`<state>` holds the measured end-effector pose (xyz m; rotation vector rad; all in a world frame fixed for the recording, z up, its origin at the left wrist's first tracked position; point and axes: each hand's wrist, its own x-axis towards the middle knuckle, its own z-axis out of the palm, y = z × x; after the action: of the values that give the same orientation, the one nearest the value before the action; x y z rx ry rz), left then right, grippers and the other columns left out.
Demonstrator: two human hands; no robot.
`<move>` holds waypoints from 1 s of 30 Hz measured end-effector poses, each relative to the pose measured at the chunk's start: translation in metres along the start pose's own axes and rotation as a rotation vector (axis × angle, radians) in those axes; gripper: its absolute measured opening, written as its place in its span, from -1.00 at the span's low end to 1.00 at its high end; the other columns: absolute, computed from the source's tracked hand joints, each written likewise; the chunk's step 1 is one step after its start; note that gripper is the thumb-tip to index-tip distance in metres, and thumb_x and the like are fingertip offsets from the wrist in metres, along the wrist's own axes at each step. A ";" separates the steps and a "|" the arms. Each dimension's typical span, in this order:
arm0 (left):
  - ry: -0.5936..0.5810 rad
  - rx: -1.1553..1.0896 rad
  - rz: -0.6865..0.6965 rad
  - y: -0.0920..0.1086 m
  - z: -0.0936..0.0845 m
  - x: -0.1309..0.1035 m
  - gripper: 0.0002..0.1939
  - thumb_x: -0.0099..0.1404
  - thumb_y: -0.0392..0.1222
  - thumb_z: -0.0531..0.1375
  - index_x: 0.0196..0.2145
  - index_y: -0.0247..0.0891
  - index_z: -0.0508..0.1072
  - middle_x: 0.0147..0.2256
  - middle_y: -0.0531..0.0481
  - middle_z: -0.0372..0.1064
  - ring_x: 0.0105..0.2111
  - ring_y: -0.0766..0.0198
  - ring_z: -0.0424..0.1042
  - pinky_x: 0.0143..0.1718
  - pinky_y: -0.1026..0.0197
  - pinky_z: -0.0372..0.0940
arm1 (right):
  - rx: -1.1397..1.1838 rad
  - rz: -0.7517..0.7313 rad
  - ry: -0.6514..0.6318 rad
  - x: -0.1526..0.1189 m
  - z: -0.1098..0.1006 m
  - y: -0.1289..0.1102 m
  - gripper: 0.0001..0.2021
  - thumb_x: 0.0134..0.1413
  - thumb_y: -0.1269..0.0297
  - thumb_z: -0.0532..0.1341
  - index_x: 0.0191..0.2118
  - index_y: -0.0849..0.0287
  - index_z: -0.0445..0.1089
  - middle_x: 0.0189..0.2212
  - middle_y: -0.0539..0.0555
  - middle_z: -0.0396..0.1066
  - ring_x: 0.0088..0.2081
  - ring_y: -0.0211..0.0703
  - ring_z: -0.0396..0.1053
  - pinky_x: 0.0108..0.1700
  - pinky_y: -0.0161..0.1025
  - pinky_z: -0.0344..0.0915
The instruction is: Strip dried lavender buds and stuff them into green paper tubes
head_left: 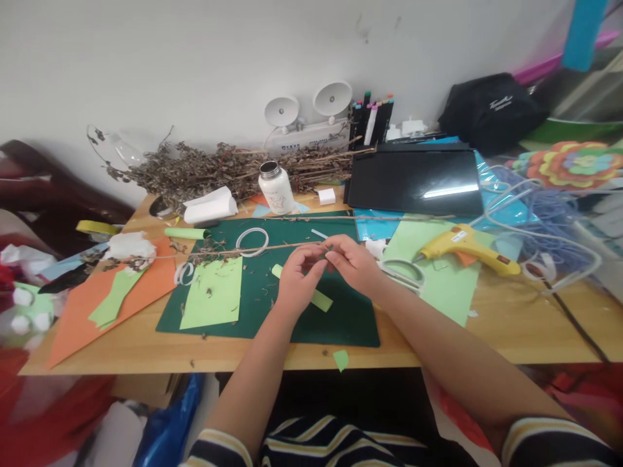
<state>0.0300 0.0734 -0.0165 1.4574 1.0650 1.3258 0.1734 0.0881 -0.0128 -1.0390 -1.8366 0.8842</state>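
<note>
Above the green cutting mat [265, 318], my left hand [300, 275] and my right hand [354, 264] meet with curled fingers. A thin dried stem [272, 248] runs from the leafy left side into my fingers; its end is at my right fingertips, partly hidden. A rolled green paper strip [321, 300] lies on the mat, partly behind my left hand. A white tape ring [252, 242] rests by the stem. A light green paper sheet [214, 295] with leaf crumbs is on the mat's left. Scissors [406, 275] lie beside my right wrist.
A yellow glue gun [467, 246] lies on green paper at the right. Behind the mat stand an open white bottle [276, 188] and a heap of dried branches [209, 170]. A black tablet-like panel [413, 178] is at the back right. Orange paper [82, 324] covers the left.
</note>
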 end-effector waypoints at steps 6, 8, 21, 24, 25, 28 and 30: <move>-0.033 0.048 -0.114 -0.003 0.004 0.001 -0.79 0.07 -0.14 0.22 -0.29 -0.21 0.40 -0.30 -0.03 0.40 -0.38 0.33 0.38 -0.32 0.23 0.30 | 0.119 0.083 0.099 0.000 0.002 -0.001 -0.87 0.03 0.19 0.08 -0.35 0.14 0.21 -0.50 -0.04 0.35 -0.48 -0.30 0.33 -0.41 -0.31 0.23; -0.090 0.032 -0.147 0.003 0.004 0.003 -0.80 0.09 -0.14 0.21 -0.29 -0.21 0.39 -0.35 -0.01 0.40 -0.39 0.33 0.38 -0.32 0.23 0.30 | 0.213 0.122 0.115 0.001 0.003 -0.003 -0.84 0.00 0.16 0.10 -0.39 0.13 0.18 -0.59 -0.09 0.29 -0.56 -0.35 0.27 -0.48 -0.34 0.20; -0.055 0.572 0.026 -0.003 -0.026 0.031 -0.95 0.08 -0.23 0.16 -0.45 -0.23 0.40 -0.51 0.04 0.32 -0.47 0.30 0.29 -0.36 0.22 0.22 | 0.337 0.108 0.194 0.006 -0.006 -0.009 -0.75 -0.08 0.15 0.18 -0.40 0.12 0.08 -0.72 -0.21 0.18 -0.71 -0.44 0.09 -0.64 -0.41 0.02; -0.006 0.619 -0.034 -0.006 -0.036 0.039 -0.67 -0.12 -0.26 0.30 -0.31 -0.22 0.43 -0.24 -0.09 0.38 -0.17 0.12 0.33 -0.09 0.06 0.20 | 0.293 0.095 0.228 0.007 -0.011 -0.004 -0.80 -0.02 0.16 0.13 -0.31 0.14 0.15 -0.73 -0.20 0.18 -0.70 -0.42 0.10 -0.61 -0.39 0.07; -0.018 0.568 -0.062 -0.004 -0.038 0.039 -0.57 -0.16 -0.24 0.33 -0.24 -0.21 0.43 -0.13 -0.13 0.35 -0.06 0.07 0.29 -0.02 0.03 0.16 | 0.273 0.093 0.244 0.007 -0.013 -0.002 -0.80 0.00 0.16 0.12 -0.28 0.15 0.17 -0.73 -0.19 0.18 -0.70 -0.42 0.10 -0.59 -0.37 0.08; -0.027 0.196 -0.205 0.009 -0.039 0.031 -0.47 -0.07 -0.07 0.30 -0.10 -0.15 0.35 0.02 -0.12 0.25 0.01 0.10 0.27 -0.06 0.06 0.22 | 0.211 0.076 0.304 0.007 -0.013 0.000 -0.82 0.02 0.18 0.09 -0.28 0.17 0.23 -0.71 -0.16 0.20 -0.67 -0.40 0.13 -0.56 -0.35 0.10; 0.046 -0.117 -0.301 0.020 -0.038 0.027 -0.53 0.03 0.02 0.22 -0.10 -0.13 0.30 -0.08 -0.08 0.33 -0.16 0.20 0.39 -0.25 0.15 0.31 | 0.195 0.056 0.328 0.007 -0.013 -0.001 -0.84 0.03 0.20 0.08 -0.29 0.17 0.24 -0.71 -0.16 0.20 -0.66 -0.40 0.14 -0.55 -0.35 0.09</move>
<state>-0.0057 0.0964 0.0112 1.1351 1.1654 1.1885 0.1822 0.0964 -0.0045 -1.0470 -1.4262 0.8503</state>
